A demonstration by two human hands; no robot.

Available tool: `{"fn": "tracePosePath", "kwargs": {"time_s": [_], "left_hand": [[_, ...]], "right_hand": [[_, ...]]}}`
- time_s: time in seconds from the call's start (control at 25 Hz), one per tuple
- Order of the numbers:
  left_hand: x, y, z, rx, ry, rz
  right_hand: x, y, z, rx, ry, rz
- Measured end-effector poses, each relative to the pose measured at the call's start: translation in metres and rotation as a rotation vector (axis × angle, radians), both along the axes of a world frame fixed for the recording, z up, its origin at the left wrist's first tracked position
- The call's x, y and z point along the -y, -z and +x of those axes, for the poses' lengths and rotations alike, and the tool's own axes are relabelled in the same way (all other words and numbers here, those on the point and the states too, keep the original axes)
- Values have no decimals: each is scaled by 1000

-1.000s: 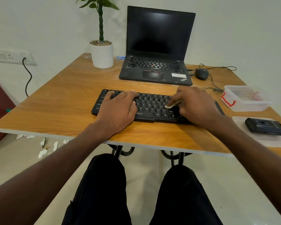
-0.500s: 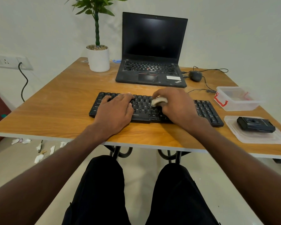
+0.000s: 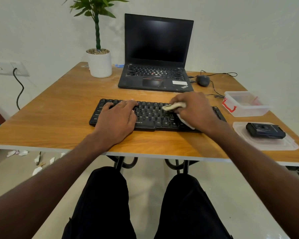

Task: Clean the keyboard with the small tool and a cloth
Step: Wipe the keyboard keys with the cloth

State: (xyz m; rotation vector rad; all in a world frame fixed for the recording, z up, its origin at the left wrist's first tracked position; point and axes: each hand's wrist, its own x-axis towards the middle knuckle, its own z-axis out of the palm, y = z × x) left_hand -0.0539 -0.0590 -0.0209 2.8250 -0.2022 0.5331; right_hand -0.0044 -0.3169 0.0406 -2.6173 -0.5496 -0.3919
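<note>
Head view, largest first: the wooden worktop (image 3: 62, 107) fills the middle of the scene, with a white wall behind it. An open black laptop (image 3: 156, 54) with a dark screen stands at the far edge. To its left is a potted plant (image 3: 99, 49) in a white pot. The black keyboard (image 3: 152, 114) lies flat near the front edge, in front of the laptop and well apart from it. The left hand (image 3: 116, 116) rests palm down on the left part of the keyboard, its fingers loosely spread over the keys and holding nothing. The right hand (image 3: 195, 111) is over the right part of the keyboard, its grip closed around a pale cloth (image 3: 173, 106); a bunched end of the cloth sticks out past the fingers onto the keys, and another fold shows under the palm. Right of the keyboard sits a clear plastic box (image 3: 245, 104) with red clips. In front of the box lies a flat clear lid (image 3: 266, 138) carrying a small black device (image 3: 265, 130). A black mouse (image 3: 203, 80) with its cable lies just right of the laptop.
</note>
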Motion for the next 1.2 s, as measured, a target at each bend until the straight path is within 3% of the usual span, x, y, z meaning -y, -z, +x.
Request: {"fn": "tracePosePath", "kwargs": {"time_s": [0.08,0.2,0.32,0.4,0.48,0.52,0.6,0.72,0.88,1.04,1.12,1.2], "left_hand": [[0,0,0,4,0,0],[0,1,0,-4,-3,-1],[0,0,0,-10,-3,2],[0,0,0,-12,-2,-1],[1,0,0,-15,4,-3],[0,0,0,-15,4,-1],[0,0,0,-17,3,3],[0,0,0,-21,2,-7],[0,1,0,-16,-6,-14],[0,0,1,-16,-9,-12],[-1,1,1,-16,-11,-12],[-1,1,0,-13,-5,-11]], "right_hand": [[-9,5,-5,43,-51,-122],[10,-3,-10,-38,-204,-260],[30,-14,-2,-73,-110,-261],[25,-8,1,-58,-49,-55],[19,-3,-2,-192,-111,243],[19,-1,-3,-259,-135,294],[29,-5,0,-298,-109,164],[43,-14,9,-205,15,-75],[31,-11,7,-198,-87,87],[36,-13,4,-218,-219,-117],[46,-19,10,-226,-169,-201],[46,-19,10,-168,-100,-152]]}}
